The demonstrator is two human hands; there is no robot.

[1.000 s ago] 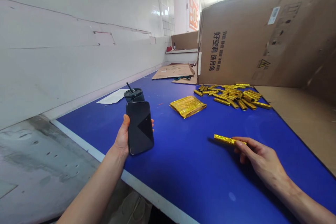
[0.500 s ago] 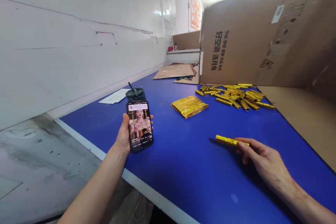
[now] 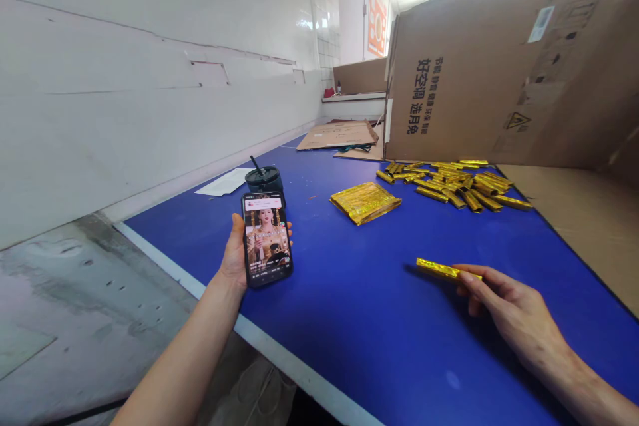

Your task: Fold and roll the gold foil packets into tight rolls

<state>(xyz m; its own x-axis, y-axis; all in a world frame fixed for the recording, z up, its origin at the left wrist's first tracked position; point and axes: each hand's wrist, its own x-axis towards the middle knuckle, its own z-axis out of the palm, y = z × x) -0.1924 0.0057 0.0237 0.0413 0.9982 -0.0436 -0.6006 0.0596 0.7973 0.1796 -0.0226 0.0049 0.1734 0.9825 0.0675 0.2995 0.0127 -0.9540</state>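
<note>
My left hand [image 3: 232, 256] grips a black smartphone [image 3: 267, 239] upright, its lit screen showing a picture of a person in ornate dress. My right hand [image 3: 514, 309] pinches a slim gold foil roll [image 3: 442, 269] between thumb and fingers, just above the blue table [image 3: 349, 346]. Ahead of that hand lies a loose pile of similar gold foil rolls [image 3: 449, 185]. A flat gold foil packet [image 3: 365, 203] rests to the left of the pile, touched by neither hand.
A dark lidded cup with a straw [image 3: 263, 180] and a sheet of white paper [image 3: 224, 182] stand beyond the phone. A large upright cardboard panel [image 3: 479, 73] rises behind the pile. Flattened cardboard [image 3: 339, 135] lies at the far end. A white wall [image 3: 150, 100] runs along the left.
The phone screen has gone from dark to lit with a picture. The whole scene has shifted slightly right in view, and the hands keep their holds.
</note>
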